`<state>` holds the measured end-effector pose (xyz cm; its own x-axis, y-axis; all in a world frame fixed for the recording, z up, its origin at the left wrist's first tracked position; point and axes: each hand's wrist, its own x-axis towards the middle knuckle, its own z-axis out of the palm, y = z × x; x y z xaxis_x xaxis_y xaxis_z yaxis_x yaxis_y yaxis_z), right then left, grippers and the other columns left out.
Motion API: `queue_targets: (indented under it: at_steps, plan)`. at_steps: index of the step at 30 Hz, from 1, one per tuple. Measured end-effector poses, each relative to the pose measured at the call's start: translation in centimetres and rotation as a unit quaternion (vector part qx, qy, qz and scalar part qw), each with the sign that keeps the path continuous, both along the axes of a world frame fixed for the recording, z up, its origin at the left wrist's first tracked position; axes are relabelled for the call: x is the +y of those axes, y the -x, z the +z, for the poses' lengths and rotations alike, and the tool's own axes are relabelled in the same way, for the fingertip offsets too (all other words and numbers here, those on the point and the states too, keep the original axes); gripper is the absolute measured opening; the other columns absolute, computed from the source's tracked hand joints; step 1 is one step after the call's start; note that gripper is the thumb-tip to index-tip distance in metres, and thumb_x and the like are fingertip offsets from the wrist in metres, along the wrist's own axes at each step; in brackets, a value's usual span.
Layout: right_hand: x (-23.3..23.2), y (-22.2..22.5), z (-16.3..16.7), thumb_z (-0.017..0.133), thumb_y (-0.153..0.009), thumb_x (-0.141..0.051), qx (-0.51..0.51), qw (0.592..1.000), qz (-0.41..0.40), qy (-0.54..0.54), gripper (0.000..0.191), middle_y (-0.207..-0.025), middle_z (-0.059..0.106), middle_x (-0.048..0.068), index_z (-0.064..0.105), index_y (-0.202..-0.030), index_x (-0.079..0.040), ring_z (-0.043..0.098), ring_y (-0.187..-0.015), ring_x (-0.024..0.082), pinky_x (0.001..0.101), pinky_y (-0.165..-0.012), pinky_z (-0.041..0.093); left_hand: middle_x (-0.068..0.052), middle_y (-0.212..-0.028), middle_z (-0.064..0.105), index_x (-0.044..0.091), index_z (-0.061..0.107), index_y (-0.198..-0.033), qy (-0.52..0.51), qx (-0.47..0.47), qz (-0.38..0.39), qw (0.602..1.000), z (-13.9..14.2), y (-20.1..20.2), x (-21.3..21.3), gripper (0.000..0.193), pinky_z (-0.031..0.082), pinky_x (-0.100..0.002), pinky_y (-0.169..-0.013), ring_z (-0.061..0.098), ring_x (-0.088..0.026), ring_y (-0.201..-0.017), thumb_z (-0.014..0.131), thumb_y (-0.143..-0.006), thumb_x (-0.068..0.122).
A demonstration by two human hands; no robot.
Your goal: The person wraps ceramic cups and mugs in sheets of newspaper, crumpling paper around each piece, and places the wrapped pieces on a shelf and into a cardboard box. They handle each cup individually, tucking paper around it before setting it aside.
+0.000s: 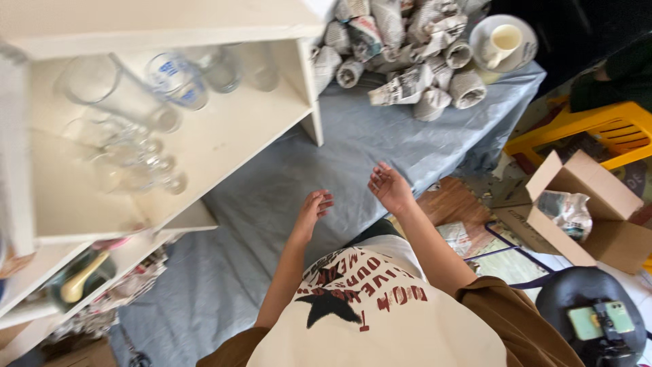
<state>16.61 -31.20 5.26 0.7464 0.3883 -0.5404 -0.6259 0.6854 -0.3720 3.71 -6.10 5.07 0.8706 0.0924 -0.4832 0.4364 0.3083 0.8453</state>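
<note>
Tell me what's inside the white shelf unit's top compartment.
The white shelf unit holds clear drinking glasses, several blurred together. Both hands, left and right, are empty above the grey cloth. Lower compartments are mostly hidden.

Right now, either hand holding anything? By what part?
Nothing held. Left hand and right hand are both empty, fingers loose, above the grey cloth-covered table.

A home in the middle of packing or unpacking. Left of the hands stands a white shelf (224,136) holding drinking glasses (122,102). Beyond the hands, newspaper-wrapped bundles (407,61) and a cup on a saucer (504,42) lie on a grey-blue sheet (367,136). To the right sit an open cardboard box (584,204) and a yellow plastic stool (598,129).
</note>
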Motion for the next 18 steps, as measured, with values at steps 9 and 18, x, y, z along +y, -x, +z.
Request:
queue_targets:
  at_steps: [9,18]
  plan:
    - [-9.9,-13.0,1.2,0.075,-0.080,-0.010,-0.120,0.912,-0.108,0.376,0.073,-0.133,0.053,0.012,0.037,-0.143,-0.014,0.056,-0.117,0.028,0.0497,-0.095,0.053,-0.004,-0.126,0.071,0.014,0.061,-0.130,0.019,0.002,-0.052,0.998,-1.9,-10.9,-9.6,0.035,0.048,-0.032,-0.092,0.068,-0.016,-0.112,0.048,-0.104,0.034]
    - [-9.7,-21.5,2.7,0.093,-0.069,-0.021,-0.441,0.500,-0.015,0.745,0.102,-0.145,0.042,0.021,0.038,-0.153,-0.004,0.045,-0.131,0.047,0.0533,-0.108,0.042,-0.005,-0.126,0.072,0.016,0.062,-0.128,0.008,0.001,-0.028,1.000,-2.9,-14.2,-11.1,0.034,0.047,-0.034,-0.093,0.068,-0.018,-0.113,0.049,-0.104,0.037]
